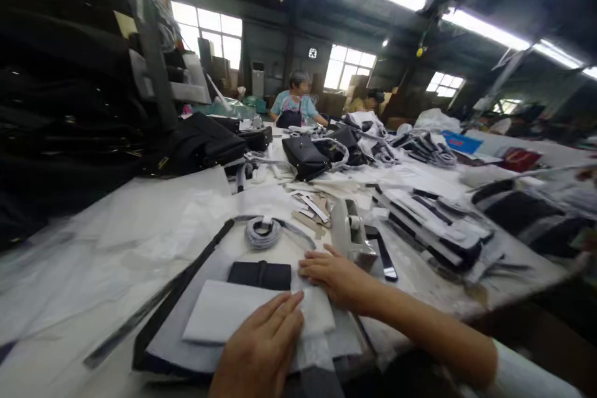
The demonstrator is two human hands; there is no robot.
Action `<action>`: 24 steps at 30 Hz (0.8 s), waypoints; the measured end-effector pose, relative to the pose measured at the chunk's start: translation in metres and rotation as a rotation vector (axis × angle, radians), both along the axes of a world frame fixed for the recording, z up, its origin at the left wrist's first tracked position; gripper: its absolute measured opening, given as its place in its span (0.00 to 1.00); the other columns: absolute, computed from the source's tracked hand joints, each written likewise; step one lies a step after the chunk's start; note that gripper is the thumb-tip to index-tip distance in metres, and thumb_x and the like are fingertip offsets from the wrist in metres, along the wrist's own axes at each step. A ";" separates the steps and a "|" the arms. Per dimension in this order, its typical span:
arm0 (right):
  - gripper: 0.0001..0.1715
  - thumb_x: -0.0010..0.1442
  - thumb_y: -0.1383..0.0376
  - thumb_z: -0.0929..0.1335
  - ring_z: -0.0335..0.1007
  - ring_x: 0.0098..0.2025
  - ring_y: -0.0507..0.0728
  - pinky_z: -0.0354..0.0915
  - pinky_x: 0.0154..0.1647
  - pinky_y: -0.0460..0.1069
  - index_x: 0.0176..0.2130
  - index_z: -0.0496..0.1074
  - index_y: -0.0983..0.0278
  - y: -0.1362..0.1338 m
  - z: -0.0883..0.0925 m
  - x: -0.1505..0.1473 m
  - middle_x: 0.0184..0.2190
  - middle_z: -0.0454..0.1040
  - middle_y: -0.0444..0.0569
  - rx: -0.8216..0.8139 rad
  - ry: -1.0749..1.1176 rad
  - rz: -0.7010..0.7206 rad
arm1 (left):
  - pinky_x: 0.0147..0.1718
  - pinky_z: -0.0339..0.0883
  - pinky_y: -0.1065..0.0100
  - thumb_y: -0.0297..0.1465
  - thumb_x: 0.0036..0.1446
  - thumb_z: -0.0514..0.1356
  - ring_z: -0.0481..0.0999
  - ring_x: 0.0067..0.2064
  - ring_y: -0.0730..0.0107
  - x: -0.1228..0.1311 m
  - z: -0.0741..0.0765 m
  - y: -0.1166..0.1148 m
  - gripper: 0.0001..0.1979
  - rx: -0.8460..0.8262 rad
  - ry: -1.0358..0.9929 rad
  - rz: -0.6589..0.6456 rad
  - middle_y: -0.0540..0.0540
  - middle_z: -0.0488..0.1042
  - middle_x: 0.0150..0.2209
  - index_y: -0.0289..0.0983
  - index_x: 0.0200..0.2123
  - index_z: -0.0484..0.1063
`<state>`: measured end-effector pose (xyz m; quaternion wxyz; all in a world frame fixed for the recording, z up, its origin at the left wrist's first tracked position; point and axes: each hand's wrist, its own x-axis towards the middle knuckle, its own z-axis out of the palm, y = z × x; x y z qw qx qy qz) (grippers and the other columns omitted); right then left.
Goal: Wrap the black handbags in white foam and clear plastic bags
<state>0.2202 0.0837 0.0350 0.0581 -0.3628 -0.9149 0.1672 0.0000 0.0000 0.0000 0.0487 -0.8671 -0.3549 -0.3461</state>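
Note:
A dark bag lies flat before me, its face covered by thin white paper. Across its front, a folded white sheet partly overlaps a black strapped piece that looks like a flap or small pouch. My left hand rests on the sheet's right part, fingers stretched out. Beside the black piece, my right hand lies flat on the paper with its fingers extended. A wrapped, coiled cord or strap sits at the bag's top, near the curved handle.
Right of the bag stand a tape dispenser and a phone. Cardboard scraps lie beyond. Stacked black bags rise at left, with white sheets below. A co-worker sits across the table.

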 end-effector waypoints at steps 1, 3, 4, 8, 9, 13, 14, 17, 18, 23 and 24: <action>0.16 0.69 0.69 0.61 0.62 0.63 0.59 0.40 0.68 0.65 0.52 0.72 0.59 0.003 0.002 -0.002 0.56 0.74 0.48 -0.011 -0.002 0.002 | 0.46 0.76 0.64 0.26 0.66 0.48 0.78 0.51 0.65 -0.002 -0.002 -0.001 0.16 0.010 0.015 -0.017 0.50 0.78 0.52 0.38 0.51 0.71; 0.14 0.68 0.68 0.62 0.65 0.60 0.58 0.40 0.68 0.65 0.49 0.73 0.60 0.007 0.007 -0.005 0.52 0.76 0.49 -0.003 0.019 -0.006 | 0.45 0.76 0.63 0.26 0.66 0.47 0.80 0.48 0.66 -0.005 -0.006 -0.002 0.17 0.020 0.040 -0.039 0.49 0.79 0.50 0.38 0.54 0.69; 0.13 0.68 0.67 0.63 0.66 0.60 0.58 0.40 0.68 0.65 0.48 0.74 0.60 0.006 0.008 -0.006 0.51 0.76 0.49 0.016 0.041 -0.016 | 0.45 0.76 0.62 0.27 0.67 0.48 0.80 0.48 0.66 -0.006 -0.007 -0.003 0.17 0.019 0.051 -0.042 0.50 0.79 0.49 0.38 0.55 0.68; 0.11 0.68 0.69 0.63 0.67 0.58 0.57 0.45 0.68 0.62 0.46 0.74 0.61 -0.027 0.013 -0.001 0.51 0.76 0.50 0.175 0.223 -0.091 | 0.48 0.75 0.58 0.29 0.68 0.49 0.79 0.50 0.66 -0.006 -0.008 -0.007 0.17 -0.023 0.069 -0.014 0.51 0.78 0.51 0.42 0.58 0.65; 0.11 0.69 0.67 0.63 0.68 0.58 0.56 0.47 0.68 0.60 0.48 0.73 0.61 -0.040 0.013 0.003 0.52 0.76 0.50 0.206 0.287 -0.096 | 0.48 0.75 0.57 0.29 0.69 0.49 0.79 0.50 0.66 -0.005 -0.007 -0.008 0.17 -0.034 0.064 -0.008 0.52 0.78 0.52 0.43 0.57 0.65; 0.20 0.67 0.57 0.66 0.69 0.57 0.56 0.52 0.67 0.59 0.55 0.69 0.62 -0.087 0.007 0.017 0.52 0.76 0.52 0.276 0.402 -0.035 | 0.51 0.73 0.56 0.33 0.68 0.51 0.79 0.50 0.65 -0.005 -0.004 -0.011 0.15 -0.094 0.033 0.018 0.52 0.77 0.52 0.44 0.56 0.67; 0.22 0.66 0.56 0.67 0.69 0.57 0.57 0.53 0.67 0.59 0.56 0.68 0.62 -0.094 0.003 0.019 0.52 0.76 0.53 0.298 0.397 -0.028 | 0.51 0.73 0.56 0.35 0.68 0.52 0.79 0.51 0.65 -0.006 -0.003 -0.012 0.16 -0.118 0.032 0.022 0.52 0.77 0.52 0.44 0.57 0.67; 0.23 0.65 0.57 0.68 0.69 0.57 0.59 0.57 0.65 0.60 0.56 0.68 0.64 -0.104 -0.010 0.021 0.53 0.75 0.55 0.386 0.368 -0.027 | 0.52 0.72 0.56 0.41 0.67 0.52 0.78 0.51 0.62 -0.008 0.003 -0.015 0.19 -0.177 0.043 0.034 0.50 0.77 0.52 0.43 0.57 0.68; 0.23 0.65 0.59 0.69 0.69 0.57 0.60 0.58 0.64 0.60 0.57 0.68 0.64 -0.103 -0.014 0.020 0.53 0.75 0.56 0.415 0.359 -0.025 | 0.52 0.72 0.56 0.42 0.67 0.52 0.78 0.51 0.62 -0.008 0.005 -0.015 0.19 -0.192 0.047 0.041 0.50 0.77 0.52 0.43 0.56 0.69; 0.20 0.65 0.64 0.68 0.72 0.53 0.60 0.65 0.59 0.58 0.55 0.69 0.66 -0.095 -0.025 0.018 0.50 0.76 0.57 0.566 0.355 0.007 | 0.54 0.70 0.56 0.45 0.62 0.58 0.78 0.51 0.60 -0.006 0.008 -0.015 0.21 -0.233 0.103 0.053 0.50 0.77 0.52 0.43 0.55 0.71; 0.19 0.65 0.63 0.68 0.74 0.51 0.59 0.66 0.58 0.58 0.54 0.69 0.66 -0.093 -0.027 0.018 0.49 0.77 0.56 0.586 0.355 0.017 | 0.55 0.69 0.56 0.43 0.61 0.59 0.78 0.52 0.60 -0.006 0.008 -0.014 0.22 -0.229 0.123 0.047 0.49 0.77 0.53 0.43 0.56 0.71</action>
